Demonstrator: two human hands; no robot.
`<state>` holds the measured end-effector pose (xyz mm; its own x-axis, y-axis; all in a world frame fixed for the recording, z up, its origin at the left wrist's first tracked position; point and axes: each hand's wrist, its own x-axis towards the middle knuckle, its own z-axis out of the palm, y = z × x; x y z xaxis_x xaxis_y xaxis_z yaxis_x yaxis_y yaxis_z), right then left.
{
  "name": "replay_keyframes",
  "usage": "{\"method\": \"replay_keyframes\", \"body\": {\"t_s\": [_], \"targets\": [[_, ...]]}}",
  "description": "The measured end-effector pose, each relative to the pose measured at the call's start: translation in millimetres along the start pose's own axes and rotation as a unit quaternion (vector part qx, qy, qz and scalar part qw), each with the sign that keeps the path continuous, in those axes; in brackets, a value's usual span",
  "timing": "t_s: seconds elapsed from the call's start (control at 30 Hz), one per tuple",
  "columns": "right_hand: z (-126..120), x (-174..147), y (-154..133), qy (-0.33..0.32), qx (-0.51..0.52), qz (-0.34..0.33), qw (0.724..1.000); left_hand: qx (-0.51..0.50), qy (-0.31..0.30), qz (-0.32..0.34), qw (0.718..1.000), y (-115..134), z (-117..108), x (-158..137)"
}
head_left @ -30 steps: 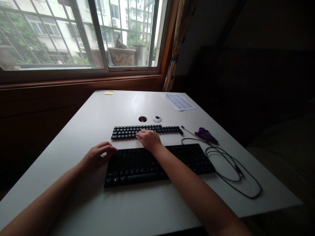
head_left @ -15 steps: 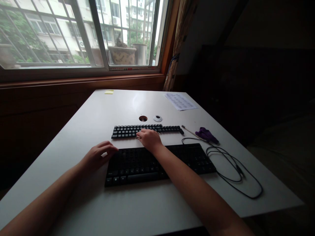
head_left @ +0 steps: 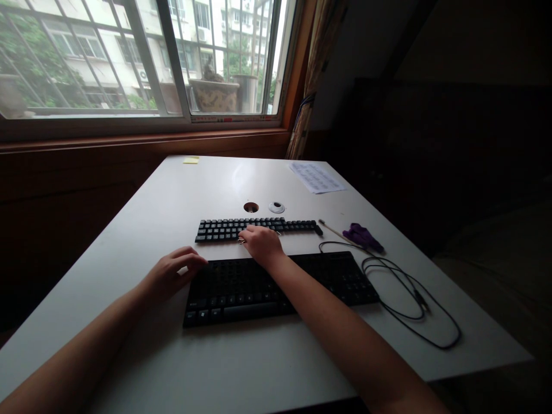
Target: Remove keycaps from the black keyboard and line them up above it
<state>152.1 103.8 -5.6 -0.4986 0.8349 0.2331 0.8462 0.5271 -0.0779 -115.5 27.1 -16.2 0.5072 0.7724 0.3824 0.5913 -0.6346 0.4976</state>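
A black keyboard (head_left: 250, 311) lies on the table. Its lower rows carry keycaps, while much of the upper part looks bare of them. Beyond it, loose black keycaps (head_left: 215, 231) stand in rows laid out like a keyboard. My left hand (head_left: 175, 269) is closed at the keyboard's far left corner, thumb and fingertips gripping the edge. Above the keycap rows, my right hand (head_left: 263, 244) is closed around a small tool with metal wire loops (head_left: 242, 241), which looks like a keycap puller. The palm hides most of it, and my forearm covers part of the keyboard.
A coiled black cable (head_left: 414, 296) trails off the keyboard to the right. Near it lie a thin brush (head_left: 330, 228) and a crumpled purple cloth (head_left: 364, 237). Farther back are a table hole (head_left: 250, 207), a white round cover (head_left: 276, 207), printed papers (head_left: 317, 177) and yellow notes (head_left: 191, 160).
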Motion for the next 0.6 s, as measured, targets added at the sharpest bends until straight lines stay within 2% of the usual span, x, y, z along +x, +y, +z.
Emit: {"method": "replay_keyframes", "body": {"t_s": [0.6], "targets": [[2.4,-0.4,1.8,0.011,0.013,0.006,1.0,0.001,0.0,-0.001,1.0,-0.1,-0.2,-0.1]]}}
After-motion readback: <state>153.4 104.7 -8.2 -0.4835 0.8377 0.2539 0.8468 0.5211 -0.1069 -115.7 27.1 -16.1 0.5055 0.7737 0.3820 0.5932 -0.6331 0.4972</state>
